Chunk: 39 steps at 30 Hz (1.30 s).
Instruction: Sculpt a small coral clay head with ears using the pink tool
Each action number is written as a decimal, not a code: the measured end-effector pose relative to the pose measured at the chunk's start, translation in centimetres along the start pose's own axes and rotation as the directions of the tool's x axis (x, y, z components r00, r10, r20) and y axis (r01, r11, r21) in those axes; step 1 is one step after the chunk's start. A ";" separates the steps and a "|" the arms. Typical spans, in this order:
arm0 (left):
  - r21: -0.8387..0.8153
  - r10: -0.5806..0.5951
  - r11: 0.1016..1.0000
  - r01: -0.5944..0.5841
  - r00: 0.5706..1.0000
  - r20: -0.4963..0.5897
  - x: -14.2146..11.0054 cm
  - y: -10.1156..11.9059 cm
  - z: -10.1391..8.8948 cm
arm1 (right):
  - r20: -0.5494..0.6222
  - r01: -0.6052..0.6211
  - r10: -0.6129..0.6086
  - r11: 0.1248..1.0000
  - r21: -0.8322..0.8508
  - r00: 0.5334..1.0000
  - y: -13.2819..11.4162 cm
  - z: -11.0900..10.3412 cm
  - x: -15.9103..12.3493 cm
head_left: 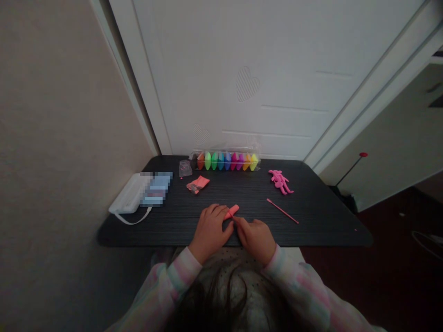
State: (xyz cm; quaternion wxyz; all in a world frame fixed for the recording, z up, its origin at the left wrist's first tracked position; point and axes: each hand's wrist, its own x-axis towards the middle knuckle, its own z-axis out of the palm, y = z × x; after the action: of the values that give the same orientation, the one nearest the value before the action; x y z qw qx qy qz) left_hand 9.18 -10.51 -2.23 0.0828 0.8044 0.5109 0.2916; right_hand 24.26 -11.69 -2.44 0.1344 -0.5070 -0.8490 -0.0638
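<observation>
A short coral roll of modelling clay point(235, 209) lies on the dark table in front of me. My left hand point(210, 228) holds its near end, fingers curled over it against the tabletop. Beside it, my right hand point(255, 234) is closed in a pinch, its fingertips touching or nearly touching the roll. A thin reddish line crosses the clay at those fingertips; whether it is a tool, I cannot tell. To the right rests a thin pink modelling stick point(283, 211). Beyond the hands is a crumpled coral packet point(198, 184).
A clear tray of several coloured clay pieces point(227, 161) stands at the back, beside a small clear cup point(185, 168). A pink figure point(280, 181) lies back right. On the left are a white device with a cable point(129, 196) and a blurred blue item point(157, 189).
</observation>
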 end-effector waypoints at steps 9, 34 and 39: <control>-0.022 -0.001 1.000 0.002 1.000 0.019 0.1 0.1 0.0 | 0.032 0.042 -0.040 0.996 -0.076 0.999 -0.3 -0.4 -0.1; -0.024 -0.013 1.000 0.014 0.998 0.061 -0.1 -0.4 -0.2 | 0.043 -0.049 0.052 0.996 -0.081 0.998 -0.8 -0.5 -0.5; -0.063 -0.044 0.997 0.047 0.998 0.043 0.0 -0.6 -0.1 | 0.016 -0.077 0.078 0.996 -0.053 0.997 -0.8 0.0 0.5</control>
State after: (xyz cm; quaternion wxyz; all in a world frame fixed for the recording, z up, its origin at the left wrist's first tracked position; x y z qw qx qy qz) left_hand 8.67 -10.29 -2.39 0.1256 0.7955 0.5176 0.2890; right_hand 23.36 -11.66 -2.23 0.1157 -0.5435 -0.8279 -0.0762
